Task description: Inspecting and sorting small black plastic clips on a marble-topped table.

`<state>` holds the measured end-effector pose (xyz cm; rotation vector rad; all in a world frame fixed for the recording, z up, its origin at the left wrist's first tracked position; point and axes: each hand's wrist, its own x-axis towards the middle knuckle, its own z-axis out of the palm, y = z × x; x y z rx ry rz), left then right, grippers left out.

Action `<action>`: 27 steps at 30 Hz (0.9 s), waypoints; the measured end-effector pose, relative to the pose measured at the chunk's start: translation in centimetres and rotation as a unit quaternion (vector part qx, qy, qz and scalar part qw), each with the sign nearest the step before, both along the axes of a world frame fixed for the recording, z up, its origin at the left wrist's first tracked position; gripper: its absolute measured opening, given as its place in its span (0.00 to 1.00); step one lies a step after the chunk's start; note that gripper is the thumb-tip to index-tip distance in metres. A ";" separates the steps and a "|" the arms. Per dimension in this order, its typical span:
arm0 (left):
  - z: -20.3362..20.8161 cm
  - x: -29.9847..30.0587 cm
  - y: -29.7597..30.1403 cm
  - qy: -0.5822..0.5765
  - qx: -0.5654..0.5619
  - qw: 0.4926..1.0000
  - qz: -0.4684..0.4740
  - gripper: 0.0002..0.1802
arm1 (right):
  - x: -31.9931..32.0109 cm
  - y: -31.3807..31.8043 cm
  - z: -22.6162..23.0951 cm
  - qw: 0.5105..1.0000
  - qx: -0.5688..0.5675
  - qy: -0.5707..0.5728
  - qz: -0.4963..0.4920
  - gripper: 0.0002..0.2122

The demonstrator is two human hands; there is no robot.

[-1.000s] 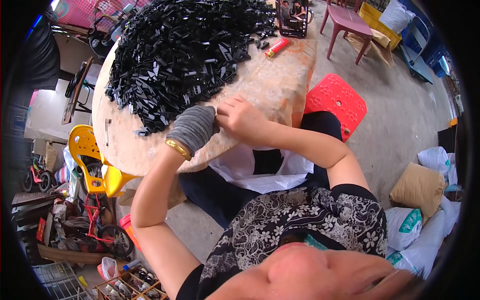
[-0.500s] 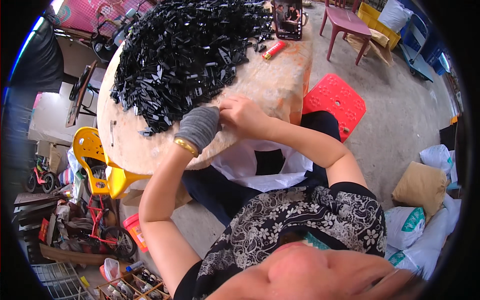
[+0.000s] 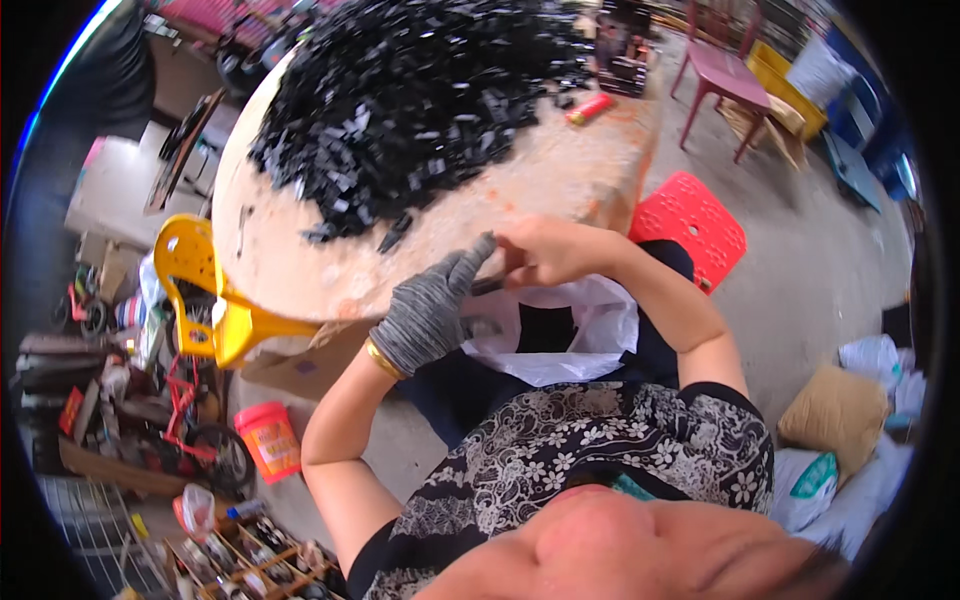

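My left hand (image 3: 425,310), in a grey knit glove with a gold bangle at the wrist, is at the near table edge, fingers together and pointing toward my right hand. My bare right hand (image 3: 555,250) meets it, thumb and fingers pinched. Something dark shows between and below the fingertips, too blurred to name. Under the hands a white plastic bag (image 3: 590,345) lies gaping on my lap, dark inside. Beyond them, a large heap of small black plastic pieces (image 3: 410,110) covers much of the cloth-topped round table (image 3: 300,275). One black piece (image 3: 396,233) sits at the heap's near edge.
A red lighter (image 3: 590,109) and a phone (image 3: 623,50) are at the table's far right. Around the table stand a red stool (image 3: 690,225), a yellow chair (image 3: 190,260), a maroon chair (image 3: 725,80) and a red bucket (image 3: 268,440). Sacks (image 3: 835,415) are piled at right.
Both hands have come off the heap's near edge, back over the table edge and bag. The gloved fingers stretch out more. The whole view has shifted and blurred.
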<state>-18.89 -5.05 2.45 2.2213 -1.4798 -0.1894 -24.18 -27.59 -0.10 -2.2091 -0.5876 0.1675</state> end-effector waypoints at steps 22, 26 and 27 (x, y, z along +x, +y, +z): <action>-3.4 8.7 1.1 -0.172 -0.010 0.970 0.172 0.09 | 10.1 3.4 -3.6 0.913 -0.197 -0.336 -0.122 0.07; -3.2 8.2 2.0 -0.117 -0.010 0.986 0.117 0.16 | 10.5 3.9 -3.8 0.911 -0.170 -0.354 -0.124 0.08; -3.3 8.0 1.9 -0.110 -0.022 0.988 0.107 0.18 | 10.7 4.0 -3.7 0.909 -0.197 -0.349 -0.116 0.08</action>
